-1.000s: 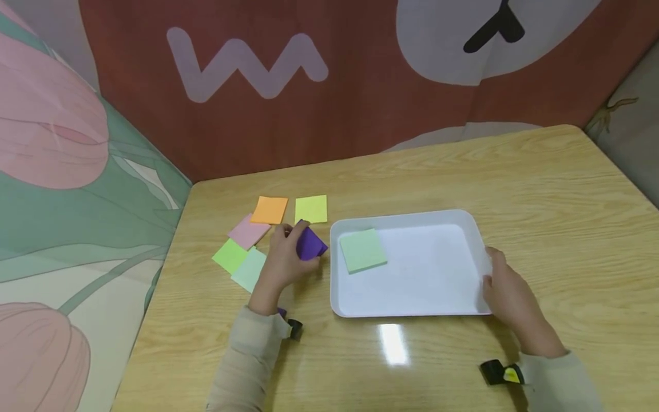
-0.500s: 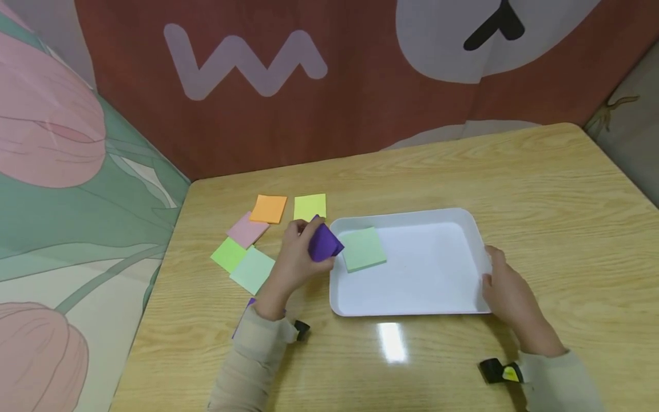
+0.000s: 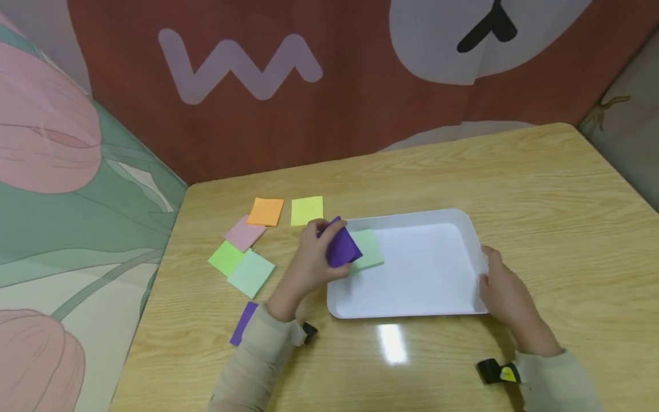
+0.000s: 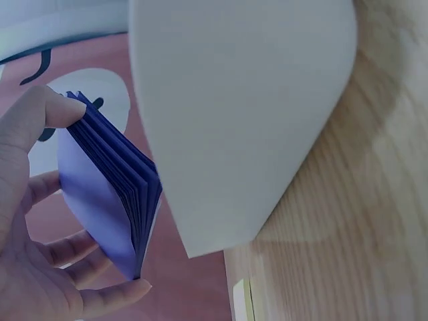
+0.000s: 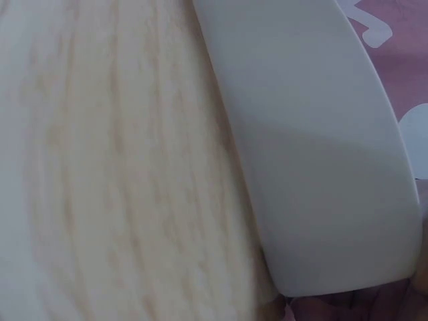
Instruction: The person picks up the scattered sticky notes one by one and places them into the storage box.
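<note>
My left hand (image 3: 312, 258) pinches the purple pad of sticky notes (image 3: 341, 248) between thumb and fingers, over the white plastic tray's (image 3: 437, 297) left rim. I should lower it flat beside the pale green pad (image 3: 369, 248), while my right hand (image 3: 501, 293) grips the right rim.

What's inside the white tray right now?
The white tray holds one pale green sticky pad at its left end. The left hand holds a purple pad over that end, covering part of the green pad and the floor beneath. The rest shows bare.
</note>
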The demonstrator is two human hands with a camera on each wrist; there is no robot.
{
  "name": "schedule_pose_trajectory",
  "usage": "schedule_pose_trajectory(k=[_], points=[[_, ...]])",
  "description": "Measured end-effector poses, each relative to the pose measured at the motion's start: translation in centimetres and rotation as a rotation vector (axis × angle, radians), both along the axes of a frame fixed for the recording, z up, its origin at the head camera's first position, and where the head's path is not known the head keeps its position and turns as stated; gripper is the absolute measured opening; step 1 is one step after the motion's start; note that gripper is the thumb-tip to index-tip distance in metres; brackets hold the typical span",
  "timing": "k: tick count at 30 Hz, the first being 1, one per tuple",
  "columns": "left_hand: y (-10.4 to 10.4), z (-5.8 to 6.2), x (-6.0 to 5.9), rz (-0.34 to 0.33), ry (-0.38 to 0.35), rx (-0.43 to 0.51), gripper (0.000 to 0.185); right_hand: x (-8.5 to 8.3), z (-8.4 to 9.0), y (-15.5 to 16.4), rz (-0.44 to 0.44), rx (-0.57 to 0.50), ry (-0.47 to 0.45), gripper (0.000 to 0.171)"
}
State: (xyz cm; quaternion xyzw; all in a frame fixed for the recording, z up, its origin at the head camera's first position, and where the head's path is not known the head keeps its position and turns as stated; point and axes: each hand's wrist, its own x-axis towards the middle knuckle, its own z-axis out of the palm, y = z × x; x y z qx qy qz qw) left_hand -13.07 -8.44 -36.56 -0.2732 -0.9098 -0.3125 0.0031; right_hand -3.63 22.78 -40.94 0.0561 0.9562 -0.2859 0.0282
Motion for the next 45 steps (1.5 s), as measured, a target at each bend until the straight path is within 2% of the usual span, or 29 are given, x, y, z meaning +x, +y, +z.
schedule_pose_trajectory(k=[6,10,17,22,30,39,45], points=[[0.5,-0.3,-0.2,-0.046,0.042,-0.010,0.073,-0.1,0.0,-0.1,-0.005,-0.003,-0.002,0.048],[0.8,-0.4,-0.3,-0.065,0.025,-0.011,0.074,-0.2,0.0,-0.1,-0.006,0.000,0.002,0.047],[1.3,-0.5,-0.5,-0.069,-0.023,-0.067,0.076,-0.1,0.2,-0.1,-0.008,0.000,-0.001,0.047],[1.7,-0.7,-0.7,-0.093,-0.028,-0.104,0.076,-0.1,0.2,-0.1,-0.012,-0.001,-0.016,0.048],[2.1,-1.7,-1.1,-0.126,-0.005,-0.138,0.076,-0.2,0.1,-0.1,-0.018,-0.002,-0.036,0.049],[2.7,-2.4,-1.4,-0.159,0.071,-0.244,0.073,-0.3,0.2,-0.1,-0.035,0.001,-0.052,0.050],[3.1,-2.9,-1.5,-0.154,0.071,-0.296,0.073,-0.1,0.1,-0.1,-0.028,0.003,-0.024,0.048]])
